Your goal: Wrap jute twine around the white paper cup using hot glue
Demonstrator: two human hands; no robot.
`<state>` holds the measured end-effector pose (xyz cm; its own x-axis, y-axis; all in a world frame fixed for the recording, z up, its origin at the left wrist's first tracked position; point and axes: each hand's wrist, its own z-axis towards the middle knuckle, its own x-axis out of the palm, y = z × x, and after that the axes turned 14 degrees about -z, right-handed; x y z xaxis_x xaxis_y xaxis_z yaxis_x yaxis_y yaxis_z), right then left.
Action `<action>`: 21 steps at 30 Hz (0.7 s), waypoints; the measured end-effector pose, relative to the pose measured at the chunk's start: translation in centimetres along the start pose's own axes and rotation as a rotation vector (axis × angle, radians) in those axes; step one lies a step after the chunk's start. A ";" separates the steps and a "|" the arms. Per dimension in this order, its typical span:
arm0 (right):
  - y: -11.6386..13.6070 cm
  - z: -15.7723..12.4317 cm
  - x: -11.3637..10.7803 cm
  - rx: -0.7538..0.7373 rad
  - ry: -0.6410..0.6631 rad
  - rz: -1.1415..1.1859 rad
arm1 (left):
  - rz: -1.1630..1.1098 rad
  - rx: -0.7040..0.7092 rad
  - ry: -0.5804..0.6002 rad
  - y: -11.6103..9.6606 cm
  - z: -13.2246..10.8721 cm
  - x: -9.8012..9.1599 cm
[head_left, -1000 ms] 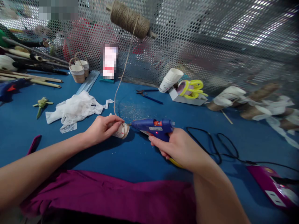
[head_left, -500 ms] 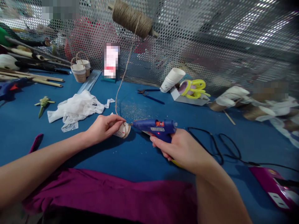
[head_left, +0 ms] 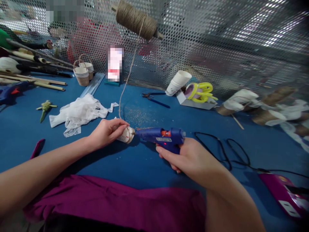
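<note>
The paper cup (head_left: pixel 125 137) is tipped on its side at the middle of the desk (head_left: pixel 145 174), the end toward the glue gun (head_left: pixel 154 134) ringed with twine (head_left: pixel 130 68). The left hand (head_left: pixel 109 132) is closed over it, thumb and fingers bent together on its wall; the right hand (head_left: pixel 182 154) is wrapped round the gun's handle, its nozzle at the cup's edge, touching or nearly so.

The cup looks very light and thin-walled, likely to dent under a hard squeeze, so a gentle pinch on the side, clear of the nozzle, seems best. The twine looks soft, pliant and rough enough not to slip; it runs up to the spool (head_left: pixel 136 21). The gun is probably stiff and much heavier, and suits a full grip on its handle, away from the likely hot tip.
</note>
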<state>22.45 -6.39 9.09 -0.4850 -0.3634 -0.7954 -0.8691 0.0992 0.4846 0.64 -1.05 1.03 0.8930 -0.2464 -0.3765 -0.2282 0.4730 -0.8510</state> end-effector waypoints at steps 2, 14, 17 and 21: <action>0.0 -0.1 0.1 -0.015 0.004 0.008 | 0.007 -0.005 -0.001 0.0 0.0 0.0; 0.2 -0.4 0.1 -0.023 0.021 -0.011 | 0.030 0.010 -0.018 0.0 0.1 0.0; 0.1 -0.2 0.0 0.004 0.006 0.008 | 0.029 0.021 -0.016 0.0 0.0 0.0; -0.1 0.1 -0.2 0.000 -0.004 -0.025 | 0.025 0.032 0.000 0.0 -0.1 0.0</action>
<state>22.61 -6.25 9.13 -0.4636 -0.3624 -0.8085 -0.8809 0.0906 0.4645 0.61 -1.09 0.96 0.8870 -0.2342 -0.3979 -0.2384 0.5057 -0.8291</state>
